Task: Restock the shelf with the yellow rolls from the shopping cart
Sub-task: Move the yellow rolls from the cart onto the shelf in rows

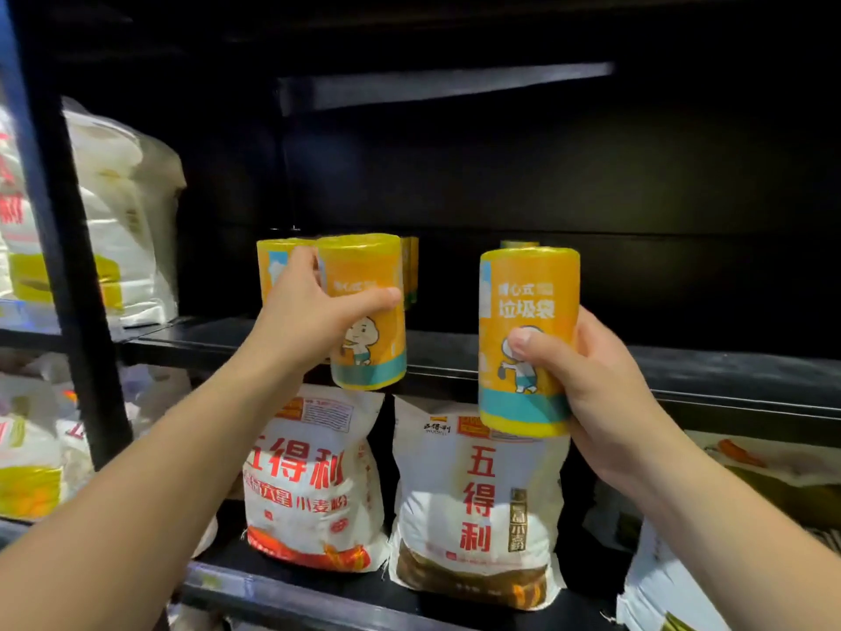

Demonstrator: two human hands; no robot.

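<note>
You see two white flour bags (318,480) (478,507) standing side by side on the lower shelf (291,594), with bulky white packs (123,211) beyond the black upright post (68,248).

Head-worn view, facing close onto the dark shelf (455,352).

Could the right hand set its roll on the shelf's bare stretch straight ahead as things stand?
Probably yes. The right hand holds its yellow roll upright before the shelf, whose board there looks bare; one roll stands further back.
</note>
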